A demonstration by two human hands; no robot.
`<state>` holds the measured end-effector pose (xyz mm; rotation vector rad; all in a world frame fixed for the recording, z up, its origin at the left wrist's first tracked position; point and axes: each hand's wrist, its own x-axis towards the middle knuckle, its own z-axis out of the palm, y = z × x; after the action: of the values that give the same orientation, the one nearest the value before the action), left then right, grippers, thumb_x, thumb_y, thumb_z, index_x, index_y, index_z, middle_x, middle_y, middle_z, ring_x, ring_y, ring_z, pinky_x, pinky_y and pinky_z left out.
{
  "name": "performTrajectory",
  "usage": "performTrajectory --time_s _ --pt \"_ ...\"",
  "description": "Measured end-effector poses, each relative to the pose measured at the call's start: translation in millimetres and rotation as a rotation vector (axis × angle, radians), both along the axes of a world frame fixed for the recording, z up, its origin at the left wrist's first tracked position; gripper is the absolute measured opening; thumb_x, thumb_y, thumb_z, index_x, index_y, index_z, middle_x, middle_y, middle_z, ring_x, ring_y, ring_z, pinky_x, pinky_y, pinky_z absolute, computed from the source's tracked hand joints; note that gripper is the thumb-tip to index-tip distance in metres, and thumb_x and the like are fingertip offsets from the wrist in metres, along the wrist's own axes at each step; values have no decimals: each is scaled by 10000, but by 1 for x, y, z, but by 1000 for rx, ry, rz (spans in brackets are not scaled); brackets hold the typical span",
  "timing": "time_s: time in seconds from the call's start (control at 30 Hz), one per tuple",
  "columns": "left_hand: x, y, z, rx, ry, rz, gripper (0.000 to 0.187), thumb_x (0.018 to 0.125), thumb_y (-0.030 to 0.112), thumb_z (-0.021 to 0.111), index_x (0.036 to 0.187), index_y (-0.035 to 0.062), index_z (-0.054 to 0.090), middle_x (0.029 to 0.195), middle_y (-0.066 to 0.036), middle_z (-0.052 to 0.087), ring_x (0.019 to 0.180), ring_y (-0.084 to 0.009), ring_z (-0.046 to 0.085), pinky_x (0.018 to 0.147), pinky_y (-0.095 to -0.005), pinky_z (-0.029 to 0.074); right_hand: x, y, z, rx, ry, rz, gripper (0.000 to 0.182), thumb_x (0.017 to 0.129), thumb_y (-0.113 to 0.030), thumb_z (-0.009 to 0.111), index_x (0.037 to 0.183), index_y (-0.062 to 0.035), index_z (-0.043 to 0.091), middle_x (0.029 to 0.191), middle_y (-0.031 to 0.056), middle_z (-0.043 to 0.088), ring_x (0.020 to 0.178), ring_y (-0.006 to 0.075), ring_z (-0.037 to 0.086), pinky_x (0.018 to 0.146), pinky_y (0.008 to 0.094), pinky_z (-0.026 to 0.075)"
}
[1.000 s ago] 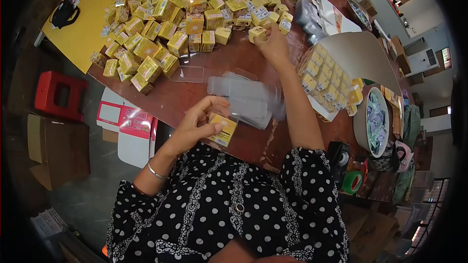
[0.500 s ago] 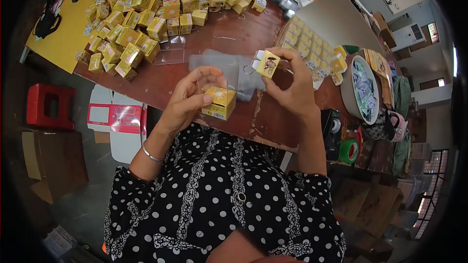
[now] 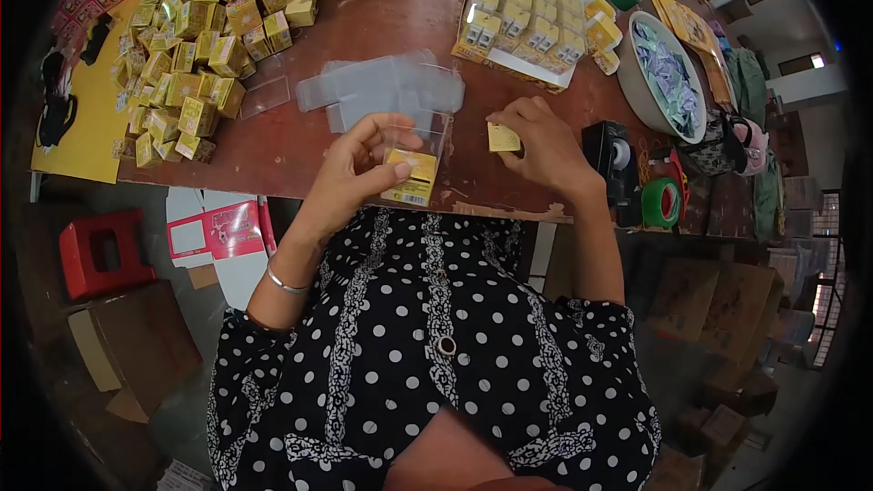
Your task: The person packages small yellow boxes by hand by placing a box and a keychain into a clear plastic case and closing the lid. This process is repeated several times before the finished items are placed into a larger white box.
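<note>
In the head view, we see the right hand lower than half a second ago: it has come down from mid-air to the table, and the small yellow box it grips now sits low between fingers and thumb, close to the table top. The left hand has kept its place and stays closed around the clear plastic case, thumb in front, fingers curled behind. A yellow box sits inside that case at its bottom. The case is upright, just left of the right hand and apart from it. Behind both hands lies a stack of clear flat cases; a heap of yellow boxes spreads at far left.
</note>
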<state>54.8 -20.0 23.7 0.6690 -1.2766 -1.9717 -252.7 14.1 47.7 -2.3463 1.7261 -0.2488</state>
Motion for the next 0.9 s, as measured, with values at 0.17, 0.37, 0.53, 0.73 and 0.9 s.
performTrajectory --time_s 0.17,0.37,0.53,0.73,0.9 --pt "-2 2 -2 12 -85 -38 477 911 38 693 1352 19 512 1219 -74 625 1050 -111 620 896 -250 521 3 10 -6 -190 -168 -68 512 799 -195 817 1255 -69 623 1116 96 657 1063 280 619 876 410 526" --pt "-9 -3 -9 41 -98 -37 478 907 43 707 1345 17 517 1208 -72 631 1042 -110 620 893 -249 515 14 31 -23 79 -337 -757 542 858 -397 797 1230 -48 613 884 134 696 795 301 679 713 424 528" --pt "-23 -3 -10 41 -91 -84 472 911 50 710 1341 20 520 1214 -70 633 1035 -110 621 896 -252 515 34 27 -51 -213 -137 -706 502 851 -407 790 1191 -73 633 1010 138 699 853 315 703 728 415 542" --pt "-24 -1 -13 78 -63 -71 460 915 59 709 1334 21 522 1228 -73 629 1050 -109 611 897 -251 513 25 30 -59 -284 -311 -546 410 831 -207 805 1184 -90 633 1124 121 694 988 303 709 802 374 592" --pt "-24 1 -17 86 -74 -86 480 904 53 706 1344 19 519 1243 -88 630 1087 -143 625 935 -279 526 25 43 -65 -262 -417 -375 367 849 -94 769 1181 -81 614 1214 135 679 1091 329 679 857 381 576"
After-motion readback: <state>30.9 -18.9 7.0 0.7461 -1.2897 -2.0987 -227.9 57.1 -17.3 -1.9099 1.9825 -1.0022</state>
